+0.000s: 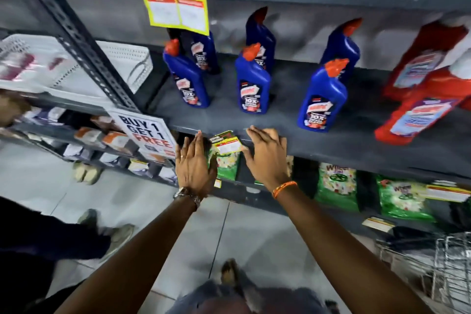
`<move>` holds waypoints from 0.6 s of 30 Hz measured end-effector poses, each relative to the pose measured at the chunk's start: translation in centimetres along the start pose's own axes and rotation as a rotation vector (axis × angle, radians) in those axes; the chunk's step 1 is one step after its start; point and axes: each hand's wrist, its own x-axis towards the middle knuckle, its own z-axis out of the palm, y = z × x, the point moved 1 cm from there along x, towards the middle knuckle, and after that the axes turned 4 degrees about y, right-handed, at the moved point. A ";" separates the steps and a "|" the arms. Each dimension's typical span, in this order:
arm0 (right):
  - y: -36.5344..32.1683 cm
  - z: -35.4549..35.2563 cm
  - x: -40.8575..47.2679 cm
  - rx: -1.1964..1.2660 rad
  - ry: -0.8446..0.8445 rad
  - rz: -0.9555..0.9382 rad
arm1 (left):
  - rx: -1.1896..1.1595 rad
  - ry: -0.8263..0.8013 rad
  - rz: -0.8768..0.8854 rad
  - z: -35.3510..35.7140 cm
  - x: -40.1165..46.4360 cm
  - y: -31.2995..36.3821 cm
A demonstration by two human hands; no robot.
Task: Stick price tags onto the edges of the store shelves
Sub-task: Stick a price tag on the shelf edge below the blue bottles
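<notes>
A small yellow and green price tag (226,144) sits on the front edge of the dark grey shelf (356,158), tilted a little. My left hand (195,160) is just left of the tag, fingers straight and pointing up at the shelf edge. My right hand (265,153) is just right of it, fingers spread and fingertips touching the shelf lip. Neither hand holds anything. A larger yellow price tag (178,11) hangs from the shelf above.
Blue bottles (252,84) and red bottles (423,109) stand on the shelf. Green bags (334,186) fill the shelf below. A "Buy 1 Get 1 Free" sign (147,132) hangs at left. A wire basket (433,270) stands at lower right. Another person's feet (117,234) are at left.
</notes>
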 end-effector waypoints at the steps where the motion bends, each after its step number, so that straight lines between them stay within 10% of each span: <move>1: -0.6 0.6 0.7 0.001 -0.008 0.008 | -0.020 -0.024 -0.050 0.0 0.3 -0.6; 8: -3.0 2.5 4.2 0.041 -0.080 0.111 | -0.812 -0.360 -0.672 3.1 4.0 -3.3; 11: -3.4 2.8 5.3 0.037 -0.096 0.142 | -1.129 -0.308 -0.684 4.9 4.5 -3.3; 18: -3.8 3.3 6.0 0.009 -0.066 0.166 | -1.089 -0.257 -0.687 5.8 4.9 -4.3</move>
